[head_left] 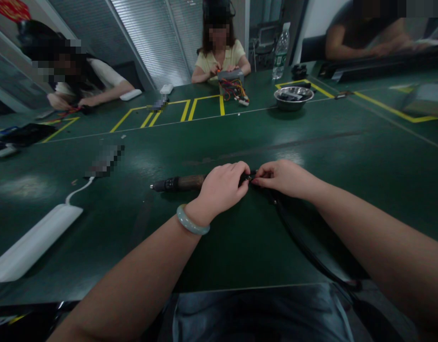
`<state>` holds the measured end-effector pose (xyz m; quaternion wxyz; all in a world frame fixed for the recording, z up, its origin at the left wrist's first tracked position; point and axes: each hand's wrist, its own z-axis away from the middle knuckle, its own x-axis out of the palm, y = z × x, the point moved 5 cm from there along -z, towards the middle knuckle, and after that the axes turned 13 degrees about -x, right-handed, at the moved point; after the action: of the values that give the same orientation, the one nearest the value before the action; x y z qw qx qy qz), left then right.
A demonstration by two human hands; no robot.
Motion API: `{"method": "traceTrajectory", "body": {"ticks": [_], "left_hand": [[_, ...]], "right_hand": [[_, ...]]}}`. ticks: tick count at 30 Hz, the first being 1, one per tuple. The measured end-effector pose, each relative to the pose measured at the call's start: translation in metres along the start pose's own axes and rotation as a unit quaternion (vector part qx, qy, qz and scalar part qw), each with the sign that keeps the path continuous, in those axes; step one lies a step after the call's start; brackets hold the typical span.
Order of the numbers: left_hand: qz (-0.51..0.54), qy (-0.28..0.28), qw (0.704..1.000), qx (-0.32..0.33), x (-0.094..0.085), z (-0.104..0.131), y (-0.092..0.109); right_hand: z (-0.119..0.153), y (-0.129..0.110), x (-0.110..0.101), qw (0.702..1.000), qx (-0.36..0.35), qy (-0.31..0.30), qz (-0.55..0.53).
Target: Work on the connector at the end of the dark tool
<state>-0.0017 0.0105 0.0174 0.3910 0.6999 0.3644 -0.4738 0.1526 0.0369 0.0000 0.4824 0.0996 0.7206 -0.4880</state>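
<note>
An electric screwdriver (185, 183) with a brown barrel and black front lies on the green table, its tip pointing left. My left hand (224, 185), with a pale green bangle at the wrist, is wrapped round the tool's rear end. At that same end, the fingertips of my right hand (281, 178) are pinched together on a small dark part. Fingers hide most of this part, and it is too small to make out. A black cable (300, 240) runs from near my right hand down over the table's front edge.
A white power bank-like block (39, 242) with a cable to a blurred device (105, 160) lies at left. Beyond are a metal bowl (293, 97), a water bottle (281, 52), bundled coloured wires (234, 89) and yellow tape lines. Three people sit across the table.
</note>
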Motion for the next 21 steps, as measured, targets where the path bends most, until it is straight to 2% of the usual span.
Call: {"method": "traceTrajectory", "body": {"ticks": [6,13,21], "left_hand": [[0.003,-0.006,1.0,0.024,0.0,-0.0001,0.002],[0.002,-0.002,1.0,-0.003,-0.0006,-0.0003,0.0003],[0.002,-0.014,1.0,0.021,-0.0014,0.0001,0.0029]], "right_hand": [[-0.0001,-0.0003,0.0002,1.0,0.0,0.0,-0.002],[0.0001,-0.0013,-0.0001,1.0,0.004,-0.003,-0.007],[-0.0003,-0.0003,0.0004,1.0,0.004,-0.003,-0.003]]}}
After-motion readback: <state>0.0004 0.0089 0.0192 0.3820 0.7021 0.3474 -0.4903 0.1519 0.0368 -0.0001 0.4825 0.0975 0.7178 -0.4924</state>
